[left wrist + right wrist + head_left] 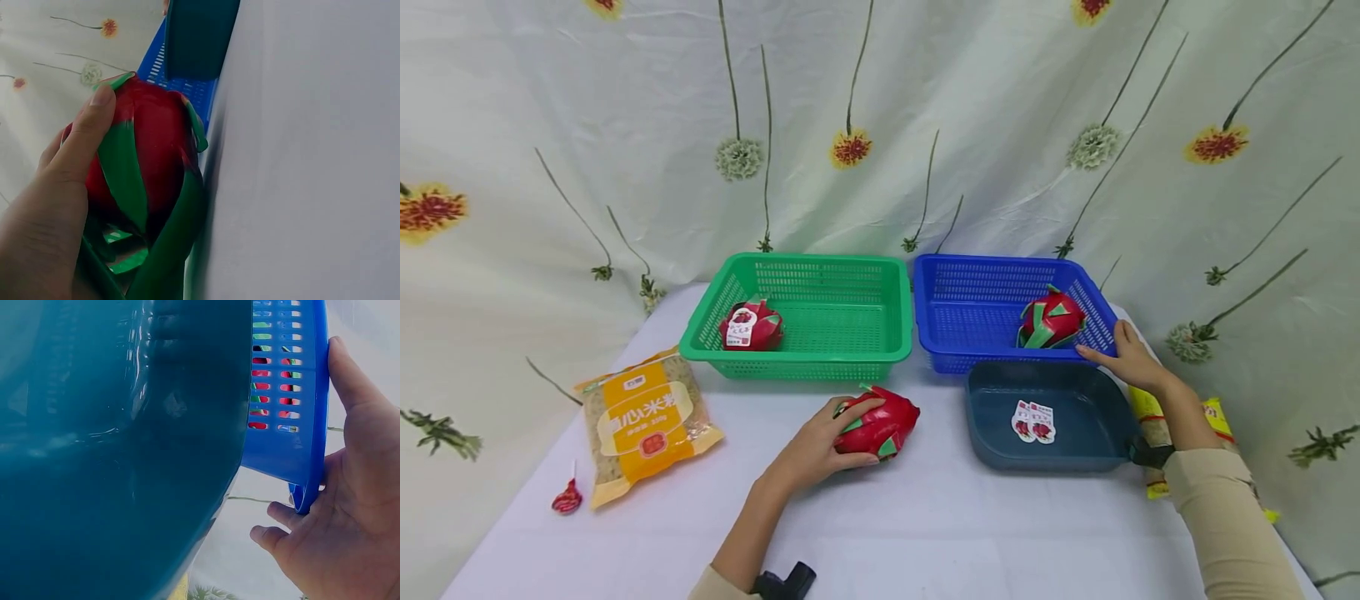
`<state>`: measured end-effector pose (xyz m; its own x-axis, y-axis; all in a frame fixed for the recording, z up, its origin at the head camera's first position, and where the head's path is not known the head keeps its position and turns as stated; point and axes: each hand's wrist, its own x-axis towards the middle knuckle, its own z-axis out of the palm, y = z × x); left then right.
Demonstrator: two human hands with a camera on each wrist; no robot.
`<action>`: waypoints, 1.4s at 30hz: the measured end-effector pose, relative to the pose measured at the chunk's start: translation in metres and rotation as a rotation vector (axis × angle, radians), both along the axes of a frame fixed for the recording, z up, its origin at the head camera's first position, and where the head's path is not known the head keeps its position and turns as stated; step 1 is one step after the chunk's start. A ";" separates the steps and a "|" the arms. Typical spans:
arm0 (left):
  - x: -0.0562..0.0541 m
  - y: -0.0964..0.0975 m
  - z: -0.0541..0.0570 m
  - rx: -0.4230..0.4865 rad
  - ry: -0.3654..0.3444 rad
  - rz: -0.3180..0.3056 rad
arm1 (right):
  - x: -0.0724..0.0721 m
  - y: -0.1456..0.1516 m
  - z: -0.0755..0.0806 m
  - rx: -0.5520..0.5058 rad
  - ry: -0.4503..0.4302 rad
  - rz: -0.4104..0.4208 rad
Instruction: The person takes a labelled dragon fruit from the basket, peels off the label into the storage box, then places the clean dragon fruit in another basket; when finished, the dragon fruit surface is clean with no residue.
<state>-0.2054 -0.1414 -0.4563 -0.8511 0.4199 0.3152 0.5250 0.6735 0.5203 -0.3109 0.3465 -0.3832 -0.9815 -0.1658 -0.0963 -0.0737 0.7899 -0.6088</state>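
On the white table, my left hand [816, 442] grips a red dragon fruit [895, 421] with green scales, thumb on the near side and fingers over the top. The left wrist view shows this dragon fruit [159, 144] close up, lying against the thumb. My right hand [1135, 364] holds the front right corner of a blue basket [981, 363], its thumb on the rim and some fingers round the outside. Inside that basket sits another dragon fruit [1060, 318]. A third dragon fruit [766, 329], with a white label, lies in the left of the green basket [808, 357].
A dark blue-green bin [1045, 460] stands before the blue basket, with stickers [1033, 422] inside. At the left lie an orange bag of rice flour noodles or similar [651, 417] and a red lollipop [567, 498]. Yellow packets [1150, 408] lie partly hidden by the right arm.
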 end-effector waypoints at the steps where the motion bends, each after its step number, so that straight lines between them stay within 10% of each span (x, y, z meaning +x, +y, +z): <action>1: 0.000 0.000 0.002 0.006 -0.025 -0.011 | 0.000 0.001 0.000 -0.006 -0.003 0.002; 14: -0.006 0.010 0.021 0.079 -0.122 -0.142 | 0.003 0.006 0.000 -0.053 -0.018 -0.010; 21: -0.023 0.040 0.070 0.228 -0.035 -0.298 | 0.004 0.005 -0.001 -0.069 -0.016 -0.009; 30: -0.102 0.124 0.125 0.462 0.161 -0.187 | 0.000 0.003 -0.001 -0.100 0.002 -0.024; 42: -0.200 0.214 0.079 0.510 -0.058 0.131 | -0.006 0.006 -0.005 0.109 0.102 -0.065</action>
